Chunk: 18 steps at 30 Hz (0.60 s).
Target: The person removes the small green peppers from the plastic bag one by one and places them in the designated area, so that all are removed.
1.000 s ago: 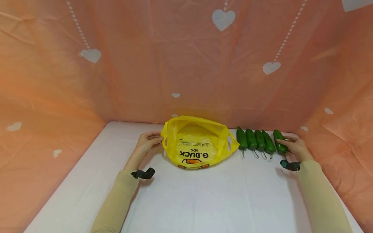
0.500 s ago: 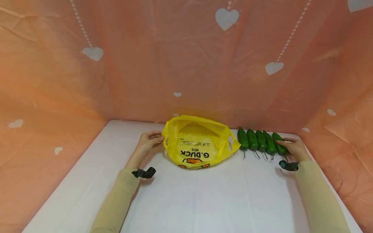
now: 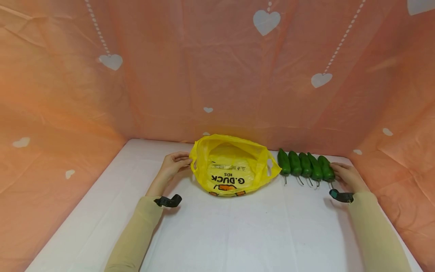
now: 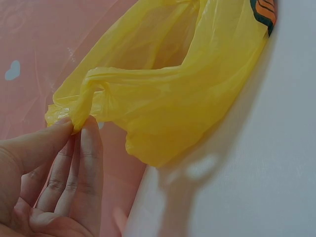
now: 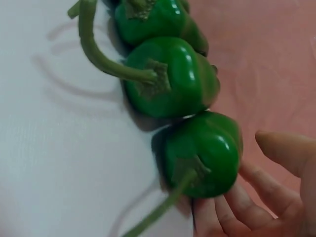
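Observation:
My left hand (image 3: 171,167) pinches the left handle of a yellow plastic bag (image 3: 227,166) between thumb and fingers, clear in the left wrist view. The bag's mouth gapes toward me, showing "G.DUCK" print inside. Right of it, several green peppers (image 3: 295,163) lie side by side in a row, stems toward me. My right hand (image 3: 348,176) is at the right end, beside the last pepper (image 3: 326,168). In the right wrist view its thumb stands apart from that pepper (image 5: 205,153), while the other fingers are relaxed, close against or behind its outer side.
A white table (image 3: 217,234) spreads in front of the bag and peppers. Orange-pink cloth (image 3: 190,75) with white hearts rises behind the table and along both sides. Wrist cameras (image 3: 168,201) are strapped to both wrists.
The last pepper has shifted left against the row. My right hand has let go of it and drawn slightly right. My left hand keeps its hold on the bag.

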Each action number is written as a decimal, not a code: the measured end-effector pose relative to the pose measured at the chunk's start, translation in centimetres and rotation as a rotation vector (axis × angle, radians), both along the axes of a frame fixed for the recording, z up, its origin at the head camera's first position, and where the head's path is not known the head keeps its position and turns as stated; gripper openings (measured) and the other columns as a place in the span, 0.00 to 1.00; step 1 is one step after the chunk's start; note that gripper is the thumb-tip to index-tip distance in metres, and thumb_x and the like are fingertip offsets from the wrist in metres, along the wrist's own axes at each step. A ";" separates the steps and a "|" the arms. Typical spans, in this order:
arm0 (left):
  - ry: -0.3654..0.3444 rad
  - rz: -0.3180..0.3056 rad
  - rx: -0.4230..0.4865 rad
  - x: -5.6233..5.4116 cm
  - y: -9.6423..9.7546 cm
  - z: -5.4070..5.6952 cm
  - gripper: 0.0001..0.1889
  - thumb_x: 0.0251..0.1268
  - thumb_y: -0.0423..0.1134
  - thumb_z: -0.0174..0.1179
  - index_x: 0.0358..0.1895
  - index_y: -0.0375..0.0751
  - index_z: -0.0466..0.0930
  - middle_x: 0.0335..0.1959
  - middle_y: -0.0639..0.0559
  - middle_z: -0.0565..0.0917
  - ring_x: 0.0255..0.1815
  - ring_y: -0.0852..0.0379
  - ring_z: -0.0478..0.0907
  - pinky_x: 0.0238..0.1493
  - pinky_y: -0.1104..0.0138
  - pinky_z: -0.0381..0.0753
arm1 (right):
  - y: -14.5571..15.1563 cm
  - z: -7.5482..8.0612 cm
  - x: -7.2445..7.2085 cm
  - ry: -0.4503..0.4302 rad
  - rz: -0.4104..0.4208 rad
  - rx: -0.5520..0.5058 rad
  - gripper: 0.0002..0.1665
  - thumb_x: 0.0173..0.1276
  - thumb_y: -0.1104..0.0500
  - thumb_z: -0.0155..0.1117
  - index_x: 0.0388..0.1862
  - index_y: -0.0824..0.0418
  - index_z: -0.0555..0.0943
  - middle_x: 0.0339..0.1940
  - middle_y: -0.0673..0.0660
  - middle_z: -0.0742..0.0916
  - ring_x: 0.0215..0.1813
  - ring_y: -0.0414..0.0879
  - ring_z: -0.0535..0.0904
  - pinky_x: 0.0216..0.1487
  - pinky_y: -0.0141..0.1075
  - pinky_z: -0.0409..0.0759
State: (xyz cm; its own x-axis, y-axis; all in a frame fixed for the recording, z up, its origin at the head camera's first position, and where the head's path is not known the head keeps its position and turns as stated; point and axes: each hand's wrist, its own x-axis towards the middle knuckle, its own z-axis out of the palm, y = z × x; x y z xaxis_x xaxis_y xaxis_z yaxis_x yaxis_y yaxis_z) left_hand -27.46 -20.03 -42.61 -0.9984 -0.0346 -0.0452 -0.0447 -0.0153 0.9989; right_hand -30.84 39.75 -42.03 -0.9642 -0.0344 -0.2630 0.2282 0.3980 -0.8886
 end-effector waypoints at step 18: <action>0.020 -0.009 0.010 -0.1 0.0 -0.2 0.19 0.64 0.27 0.61 0.57 0.25 0.73 0.41 0.46 0.82 0.37 0.58 0.83 0.48 0.59 0.83 | 0.3 0.0 0.7 0.013 -0.021 -0.066 0.42 0.74 0.49 0.54 0.73 0.74 0.52 0.42 0.37 0.74 0.38 0.26 0.74 0.44 0.23 0.80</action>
State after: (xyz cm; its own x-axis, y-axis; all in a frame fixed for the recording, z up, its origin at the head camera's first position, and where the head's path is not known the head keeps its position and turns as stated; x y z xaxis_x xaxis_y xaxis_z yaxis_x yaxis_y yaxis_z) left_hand -27.52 -20.00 -42.82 -0.9993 -0.0253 -0.0260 -0.0253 -0.0246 0.9994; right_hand -30.16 40.07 -42.06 -0.9681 -0.0309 -0.2486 0.2245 0.3334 -0.9157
